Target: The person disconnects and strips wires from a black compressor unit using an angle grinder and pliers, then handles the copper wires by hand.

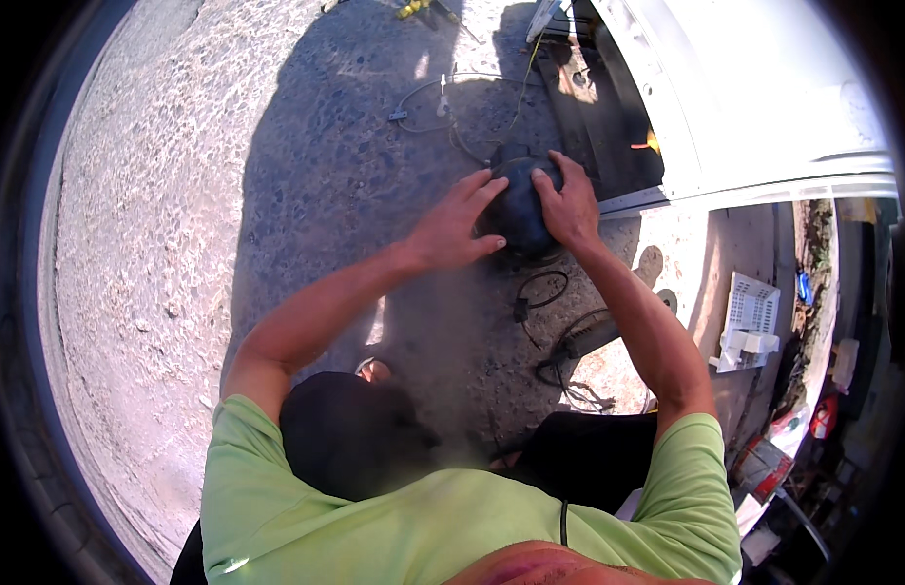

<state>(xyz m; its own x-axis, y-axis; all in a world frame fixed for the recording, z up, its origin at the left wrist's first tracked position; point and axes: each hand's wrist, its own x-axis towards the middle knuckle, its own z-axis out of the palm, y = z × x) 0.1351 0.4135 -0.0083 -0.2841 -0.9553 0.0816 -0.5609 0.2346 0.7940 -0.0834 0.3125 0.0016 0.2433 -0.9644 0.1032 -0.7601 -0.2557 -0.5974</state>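
A black, domed metal body [522, 216] that looks like a compressor stands on the rough ground in front of me. From its left side my left hand [454, 224] reaches over it, fingers spread, with the fingertips and thumb against the dome. My right hand [571, 209] cups the opposite side, its thumb on top and its fingers along the far right edge. Both palms face each other across the body. Its underside and the far fingertips' exact contact are hidden. A thin tube or wire [469, 154] runs off its far side.
A large white panel or cabinet [764, 88] with a dark open bay [608, 127] lies at the far right. Black cords [574, 341] lie nearer me. A white plastic basket [748, 312] is at the right; a yellow-handled tool [413, 9] lies far off.
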